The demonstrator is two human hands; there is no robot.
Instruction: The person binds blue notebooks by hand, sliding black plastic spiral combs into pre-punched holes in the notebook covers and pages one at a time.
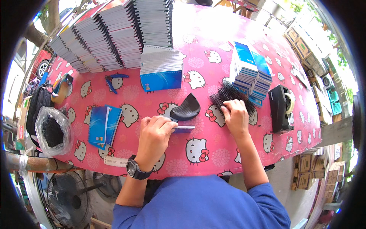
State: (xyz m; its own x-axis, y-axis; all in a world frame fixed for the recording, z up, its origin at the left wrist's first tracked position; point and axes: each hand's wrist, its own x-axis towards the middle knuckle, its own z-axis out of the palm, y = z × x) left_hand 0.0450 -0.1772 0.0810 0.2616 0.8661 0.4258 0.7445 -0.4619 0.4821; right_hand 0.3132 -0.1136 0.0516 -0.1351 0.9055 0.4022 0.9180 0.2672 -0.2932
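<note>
My left hand (156, 131) is closed on the edge of a small blue-covered notebook (183, 129), held low over the pink table. Just beyond it sits a black, ridged, wedge-shaped block (187, 108) with a curved side. My right hand (237, 114) has its fingers bent down at the near edge of a heap of black spiral binding coils (230, 94); its fingertips look closed on a coil, partly hidden by the hand. Behind the heap rise stacked blue notebooks (248, 65). A few more blue notebooks (103, 126) lie left of my left hand.
Tall stacks of spiral-bound books (110, 34) fill the far left, with a row of blue-covered pads (161, 78) before them. Blue pliers (113, 82), a bag of black coils (53, 131) and a roll of tape (61, 91) lie left. A black tape dispenser (280, 108) stands right.
</note>
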